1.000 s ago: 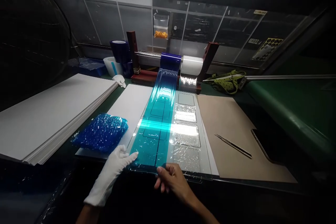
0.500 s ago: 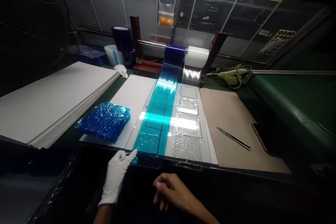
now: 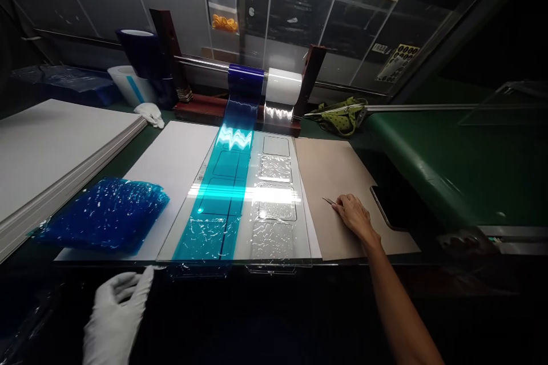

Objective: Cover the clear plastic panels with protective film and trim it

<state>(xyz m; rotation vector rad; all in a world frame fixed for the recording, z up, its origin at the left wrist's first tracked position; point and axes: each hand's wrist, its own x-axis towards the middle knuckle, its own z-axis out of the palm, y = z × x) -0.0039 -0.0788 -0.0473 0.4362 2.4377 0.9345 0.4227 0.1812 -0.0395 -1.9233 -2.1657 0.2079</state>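
My right hand [image 3: 353, 215] rests on a sheet of kraft paper [image 3: 338, 174] and closes around a pair of steel tweezers [image 3: 330, 201], with only their tip showing. A gloved left hand [image 3: 116, 316] sits at the bottom left, its fingertips close to the front edge of a clear sheet [image 3: 274, 205]. That sheet has rounded rectangular outlines cut into it. A blue-tinted film strip [image 3: 209, 228] runs down its left half from a blue film roll [image 3: 246, 80]. I cannot tell whether the left fingers pinch the sheet's edge.
A crinkled blue plastic bag [image 3: 103, 217] lies on a white board [image 3: 165, 171], beside a stack of white boards [image 3: 55, 148]. A dark phone [image 3: 391, 205] lies right of the paper. Behind stand a white roll [image 3: 282, 86], tape rolls, a loose white glove [image 3: 149, 114] and a green bag [image 3: 340, 117].
My right hand has moved from the front edge to the kraft paper and taken the tweezers. My left hand has moved left and nearer me. The view has shifted, so everything appears further left.
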